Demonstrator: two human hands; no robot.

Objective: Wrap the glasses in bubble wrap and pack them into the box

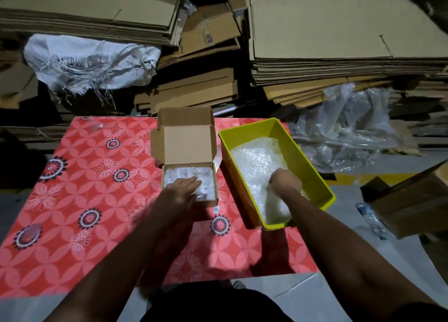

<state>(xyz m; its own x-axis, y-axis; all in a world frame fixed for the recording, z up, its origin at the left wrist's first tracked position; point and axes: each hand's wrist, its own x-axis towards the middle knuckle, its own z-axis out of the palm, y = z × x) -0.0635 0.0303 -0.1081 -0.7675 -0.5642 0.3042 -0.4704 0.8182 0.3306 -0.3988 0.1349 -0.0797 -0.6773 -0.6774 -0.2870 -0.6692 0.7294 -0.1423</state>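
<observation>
Bubble-wrapped bundles (191, 178) fill the small cardboard box (190, 183); whether each holds a glass cannot be told through the wrap. Left hand (180, 193) lies palm down on these bundles, fingers (194, 180) stretched flat and together, pressing rather than gripping. Box lid (184, 144) stands open just beyond that hand's fingertips. Right hand (284, 183) is inside the yellow tub (305, 161), fingers curled down into the loose bubble wrap (257, 161) that lines the tub; it appears to clutch the wrap, though the fingertips are buried and blurred. Tub sits just to the right of the box, nearly touching it, so the two hands are near each other with the tub wall between them. Both rest on a worktop (84, 200) under a red floral cloth. Well beyond the hands, flattened cardboard stacks (339, 42), a frayed white sack (89, 62) and crumpled clear plastic (351, 127).
</observation>
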